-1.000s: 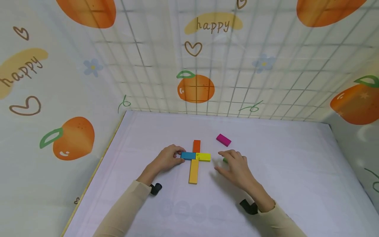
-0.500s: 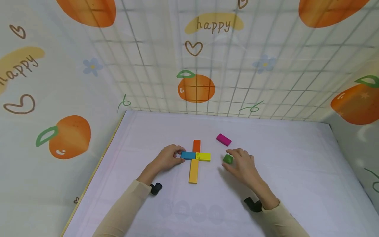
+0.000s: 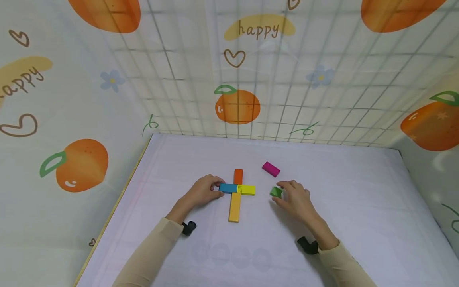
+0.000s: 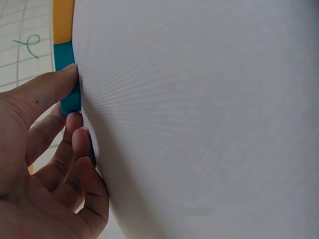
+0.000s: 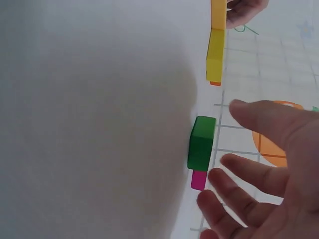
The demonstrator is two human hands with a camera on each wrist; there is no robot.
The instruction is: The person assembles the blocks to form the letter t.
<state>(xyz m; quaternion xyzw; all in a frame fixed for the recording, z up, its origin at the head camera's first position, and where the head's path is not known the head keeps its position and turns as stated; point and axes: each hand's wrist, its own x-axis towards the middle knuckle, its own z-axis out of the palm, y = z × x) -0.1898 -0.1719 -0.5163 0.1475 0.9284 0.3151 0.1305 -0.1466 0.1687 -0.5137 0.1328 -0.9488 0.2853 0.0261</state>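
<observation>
My left hand (image 3: pixel 203 192) pinches the outer end of a blue block (image 3: pixel 228 188) between thumb and fingers; the left wrist view shows the thumb (image 4: pixel 60 82) on its side. That block lies in a cross with an orange-red block (image 3: pixel 238 176) at the top, a yellow block (image 3: pixel 248 190) on the right and a longer amber block (image 3: pixel 234 208) below. To the right of the cross sits a green block (image 5: pixel 202 144). My right hand (image 3: pixel 296 201) is beside it, thumb and fingers spread, with a gap to the block in the right wrist view.
A magenta block (image 3: pixel 271 169) lies behind the green one, tilted on the white tabletop (image 3: pixel 358 207). Patterned cloth walls (image 3: pixel 186 79) with oranges and grid lines stand at the back and sides. A black wrist camera mount (image 3: pixel 307 245) hangs by the right sleeve.
My right hand has drawn back to the right, bringing the green block, mostly covered before, into view. The left hand and the cross of blocks have stayed put.
</observation>
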